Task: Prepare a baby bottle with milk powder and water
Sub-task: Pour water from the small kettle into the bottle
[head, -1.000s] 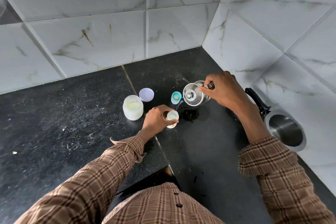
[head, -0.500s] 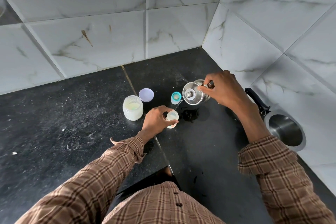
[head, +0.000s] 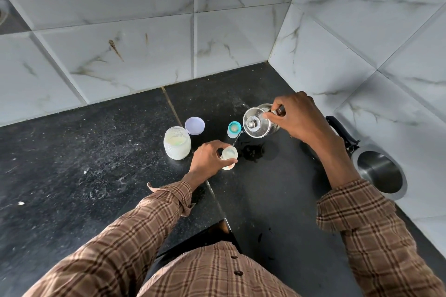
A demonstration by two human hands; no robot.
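1. The left hand (head: 207,156) is wrapping round the upright baby bottle (head: 229,155) on the black speckled counter (head: 96,164), its open mouth facing up
2. The right hand (head: 298,120) is gripping the tilted, shiny steel kettle (head: 257,122), which is sitting at 1 o'clock from the bottle, and a thin stream is falling towards the mouth
3. A frosted powder jar (head: 177,143) is standing at the bottle's 9 o'clock, and a wet patch (head: 251,152) is lying just beside it at 3 o'clock

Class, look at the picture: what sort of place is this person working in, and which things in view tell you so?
Most likely a home kitchen corner. A dark stone countertop meets marble-look wall tiles, a steel pot with a black handle stands at the right, and the right hand tips a small steel kettle.
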